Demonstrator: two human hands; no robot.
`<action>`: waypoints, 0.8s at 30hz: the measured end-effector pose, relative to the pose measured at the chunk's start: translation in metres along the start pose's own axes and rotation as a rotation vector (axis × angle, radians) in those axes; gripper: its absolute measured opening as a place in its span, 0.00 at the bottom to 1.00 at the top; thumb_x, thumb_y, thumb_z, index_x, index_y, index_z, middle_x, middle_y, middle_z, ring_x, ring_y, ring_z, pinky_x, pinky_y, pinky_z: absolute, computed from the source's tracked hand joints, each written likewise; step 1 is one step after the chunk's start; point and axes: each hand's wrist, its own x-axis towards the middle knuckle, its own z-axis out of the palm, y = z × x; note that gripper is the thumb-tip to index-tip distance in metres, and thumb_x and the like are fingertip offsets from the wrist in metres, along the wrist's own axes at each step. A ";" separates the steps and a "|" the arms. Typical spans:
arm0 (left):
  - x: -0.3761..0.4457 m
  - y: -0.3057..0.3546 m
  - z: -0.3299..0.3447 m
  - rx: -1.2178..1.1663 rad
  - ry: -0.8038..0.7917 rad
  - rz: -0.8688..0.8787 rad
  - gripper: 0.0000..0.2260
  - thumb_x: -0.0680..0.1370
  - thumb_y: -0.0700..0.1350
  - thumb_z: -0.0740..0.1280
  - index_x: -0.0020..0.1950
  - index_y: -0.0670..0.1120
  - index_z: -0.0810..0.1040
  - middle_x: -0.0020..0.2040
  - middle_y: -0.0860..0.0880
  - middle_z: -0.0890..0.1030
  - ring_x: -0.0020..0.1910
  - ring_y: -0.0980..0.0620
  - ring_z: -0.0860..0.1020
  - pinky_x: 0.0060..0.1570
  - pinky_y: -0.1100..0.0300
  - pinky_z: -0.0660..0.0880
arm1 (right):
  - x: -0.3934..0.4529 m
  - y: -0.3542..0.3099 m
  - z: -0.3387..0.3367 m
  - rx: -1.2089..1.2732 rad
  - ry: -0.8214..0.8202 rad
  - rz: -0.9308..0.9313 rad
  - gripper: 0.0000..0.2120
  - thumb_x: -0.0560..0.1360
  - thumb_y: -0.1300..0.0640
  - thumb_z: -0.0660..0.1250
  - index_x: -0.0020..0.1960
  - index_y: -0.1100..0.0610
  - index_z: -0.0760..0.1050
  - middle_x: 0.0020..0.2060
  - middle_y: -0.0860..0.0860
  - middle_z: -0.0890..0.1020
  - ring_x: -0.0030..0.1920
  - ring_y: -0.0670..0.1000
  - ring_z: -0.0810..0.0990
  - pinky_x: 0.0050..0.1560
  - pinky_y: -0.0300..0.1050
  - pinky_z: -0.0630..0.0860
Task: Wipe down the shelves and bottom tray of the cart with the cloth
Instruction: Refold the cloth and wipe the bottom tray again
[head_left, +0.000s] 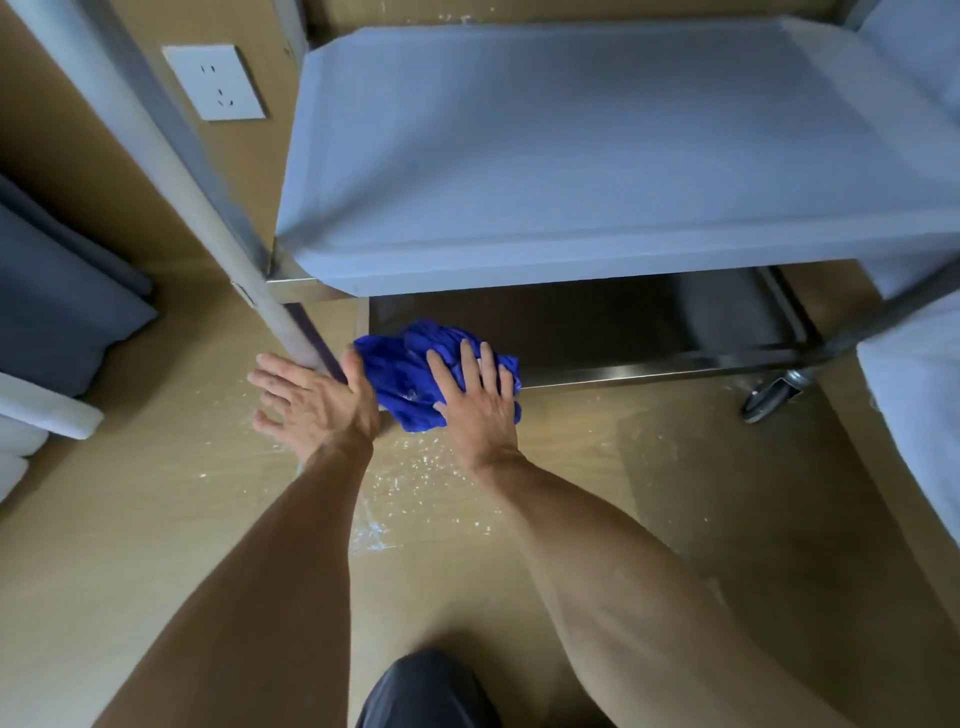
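Pressing blue cloth (410, 379) onto bottom tray (649, 371), both hands flat

place: hotel-like room | evidence: steel service cart (623, 371); folded linens (36, 426); curtain (57, 306); wall socket (214, 82)

Dim, flat indoor light. Deep shadow under the cart shelf (597, 156); faint glare on the bottom tray (649, 371) rim and floor (415, 467) specks. Wide-angle bending at frame edges. Slight overall softness.

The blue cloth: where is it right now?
In the head view, the blue cloth lies on the bottom tray's front-left corner, under the right hand, beside the left hand.
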 end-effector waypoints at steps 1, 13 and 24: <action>0.000 0.001 0.003 -0.014 0.015 -0.014 0.41 0.78 0.66 0.44 0.79 0.37 0.40 0.79 0.35 0.50 0.77 0.39 0.58 0.73 0.40 0.52 | -0.004 0.017 -0.001 -0.004 0.023 0.023 0.32 0.81 0.47 0.63 0.80 0.45 0.52 0.79 0.58 0.58 0.79 0.63 0.52 0.75 0.61 0.55; -0.005 0.017 0.030 -0.036 0.071 -0.065 0.43 0.79 0.63 0.50 0.77 0.30 0.42 0.79 0.33 0.50 0.77 0.38 0.56 0.73 0.41 0.53 | -0.025 0.195 -0.033 0.190 0.280 0.831 0.27 0.82 0.49 0.58 0.80 0.48 0.57 0.79 0.58 0.58 0.79 0.63 0.50 0.72 0.62 0.60; -0.001 0.003 0.043 -0.080 0.160 0.050 0.42 0.78 0.63 0.48 0.76 0.29 0.44 0.74 0.31 0.62 0.73 0.39 0.63 0.73 0.42 0.53 | -0.001 0.093 -0.015 -0.006 0.146 0.351 0.33 0.79 0.36 0.51 0.80 0.50 0.58 0.76 0.65 0.61 0.78 0.67 0.52 0.74 0.66 0.53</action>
